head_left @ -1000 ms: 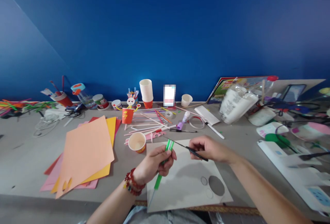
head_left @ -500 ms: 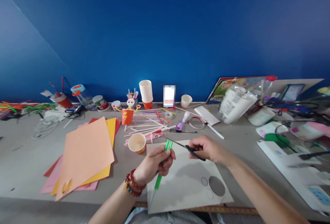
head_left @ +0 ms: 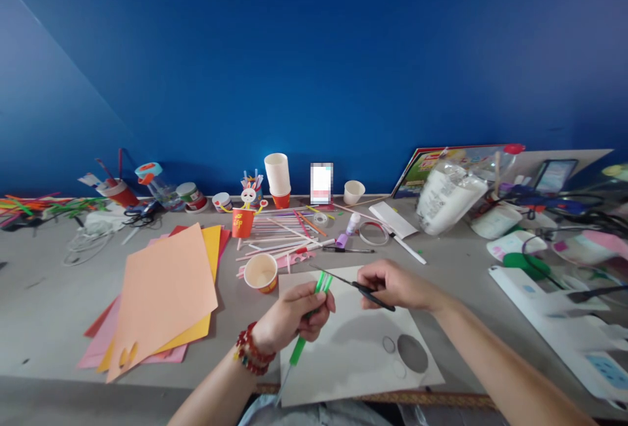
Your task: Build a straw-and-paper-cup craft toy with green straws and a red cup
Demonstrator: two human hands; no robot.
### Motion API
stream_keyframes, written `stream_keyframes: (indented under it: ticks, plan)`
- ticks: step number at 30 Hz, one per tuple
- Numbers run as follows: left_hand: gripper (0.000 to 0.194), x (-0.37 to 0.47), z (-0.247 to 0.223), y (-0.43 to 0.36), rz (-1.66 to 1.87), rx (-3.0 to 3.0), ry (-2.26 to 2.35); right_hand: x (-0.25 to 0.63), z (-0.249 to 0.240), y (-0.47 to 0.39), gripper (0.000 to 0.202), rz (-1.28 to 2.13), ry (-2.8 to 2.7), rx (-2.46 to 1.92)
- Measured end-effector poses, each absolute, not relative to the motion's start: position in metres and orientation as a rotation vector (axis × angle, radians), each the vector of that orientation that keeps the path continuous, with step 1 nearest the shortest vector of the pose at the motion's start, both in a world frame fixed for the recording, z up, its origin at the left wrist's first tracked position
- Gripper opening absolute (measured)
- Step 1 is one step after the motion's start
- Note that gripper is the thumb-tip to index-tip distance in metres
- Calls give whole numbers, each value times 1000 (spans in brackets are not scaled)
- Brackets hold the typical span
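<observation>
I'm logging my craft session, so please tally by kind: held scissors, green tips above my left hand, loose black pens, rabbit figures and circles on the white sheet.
Held scissors: 1
Green tips: 2
Black pen: 1
Rabbit figure: 1
Circles: 3
Total: 8

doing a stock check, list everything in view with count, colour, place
sheet: one, white, front centre
scissors: one, black, over sheet
strips: uncounted, green, over sheet
paper stack: one, peach topmost, left
open cup: one, pale inside, beside sheet
rabbit cup: one, red, behind open cup
thin sticks: many, mostly pale, centre
cup stack: one, white and red, back
plastic bag: one, whitish, right
power strip: one, white, right
other clutter: uncounted, mixed, throughout
right hand: one, bare, holding scissors
left hand: one, bare, holding strips
</observation>
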State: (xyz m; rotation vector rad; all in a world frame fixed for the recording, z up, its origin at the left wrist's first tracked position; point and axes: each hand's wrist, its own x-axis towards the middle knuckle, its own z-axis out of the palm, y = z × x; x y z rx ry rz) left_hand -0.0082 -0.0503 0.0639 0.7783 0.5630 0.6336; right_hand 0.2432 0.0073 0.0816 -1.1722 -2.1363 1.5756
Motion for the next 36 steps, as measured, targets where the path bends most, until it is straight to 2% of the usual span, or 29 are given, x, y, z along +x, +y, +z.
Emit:
stream_keyframes:
  ticks: [17,19,21,24,26,36]
  plan:
    - [25,-14,60,-46,640,754,540,247,66,13,47,1343,-2112,-1272]
    - [25,-14,58,-47,660,748,526,249,58,15,43,1159,-2206,-1472]
    - [25,-13,56,-47,688,740,515,250,48,16,37,812,-2364,-1713]
    - [26,-11,54,-45,737,729,522,247,33,15,21,443,-2454,-1924]
    - [25,-10,53,-43,775,721,533,243,26,13,13,365,-2441,-1983]
    - [26,-3,52,-38,953,674,605,229,33,18,13,178,-2583,-1995]
